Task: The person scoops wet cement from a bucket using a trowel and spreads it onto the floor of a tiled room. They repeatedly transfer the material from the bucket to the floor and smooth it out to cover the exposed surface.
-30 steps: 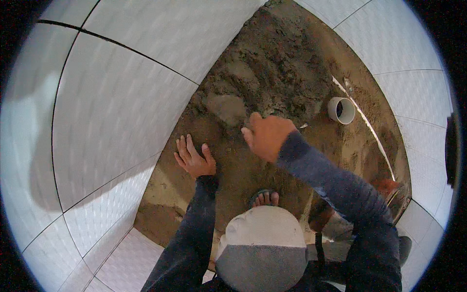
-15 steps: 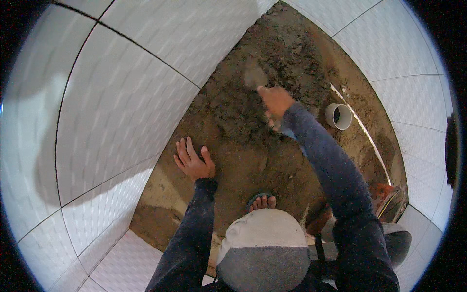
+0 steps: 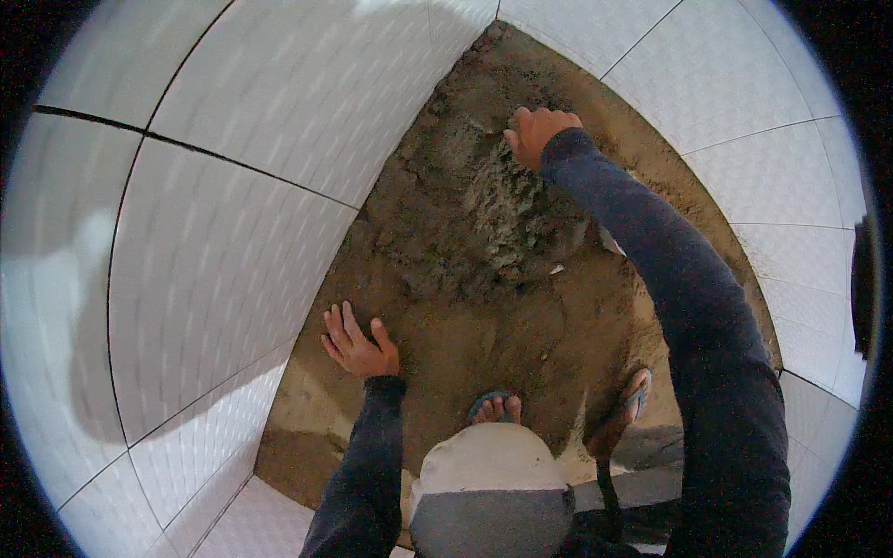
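My right hand (image 3: 544,135) is closed in a grip over the dark wet mortar (image 3: 502,205) towards the far corner. The tool in it is a trowel, its blade showing as a grey blur half a second ago; now the hand and mortar hide it. With fingers spread, my left hand (image 3: 361,346) rests on the brown floor (image 3: 446,335) near the left wall and holds nothing. A white pipe end (image 3: 611,242) barely shows beside my right forearm, which covers the rest of it.
White tiled walls (image 3: 233,260) close in on the left, and more tiles (image 3: 735,167) on the right. Close by are my sandalled feet (image 3: 496,407). A rounded white-and-grey cap-like shape (image 3: 493,465) fills the lower middle. A small pale chip (image 3: 556,270) lies by the mortar.
My right hand has moved farther away and slightly right, and its forearm now covers most of the pipe. The whole view has shifted; my left hand stays flat on the floor.
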### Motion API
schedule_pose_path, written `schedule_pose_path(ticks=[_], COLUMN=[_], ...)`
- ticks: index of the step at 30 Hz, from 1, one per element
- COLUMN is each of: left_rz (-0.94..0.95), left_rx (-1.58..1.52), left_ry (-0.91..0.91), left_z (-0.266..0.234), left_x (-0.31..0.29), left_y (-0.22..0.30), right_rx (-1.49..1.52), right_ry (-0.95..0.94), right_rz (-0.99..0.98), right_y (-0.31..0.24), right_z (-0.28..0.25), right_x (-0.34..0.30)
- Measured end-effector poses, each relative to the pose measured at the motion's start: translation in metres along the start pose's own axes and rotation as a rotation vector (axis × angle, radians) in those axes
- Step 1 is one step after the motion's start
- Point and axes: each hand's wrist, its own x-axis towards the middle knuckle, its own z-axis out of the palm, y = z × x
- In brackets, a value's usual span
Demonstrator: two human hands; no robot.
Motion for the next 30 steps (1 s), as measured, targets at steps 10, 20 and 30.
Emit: schedule_pose_path(ticks=[10, 20, 30], left_rz=[-0.004, 0.028, 0.076], left_rx=[0.012, 0.052, 0.062], left_ry=[0.002, -0.051, -0.019], left_z=[-0.002, -0.009, -0.007], left_x=[0.002, 0.006, 0.006], left_y=[-0.004, -0.004, -0.002], right_rx=[0.047, 0.205, 0.962], right_ry=[-0.051, -0.18, -0.166], right_rz=[0.201, 0.198, 0.391], right_y=[0.043, 0.052, 0.073], right_z=[-0.013, -0.014, -0.002], right_x=[0.054, 0.081, 0.099])
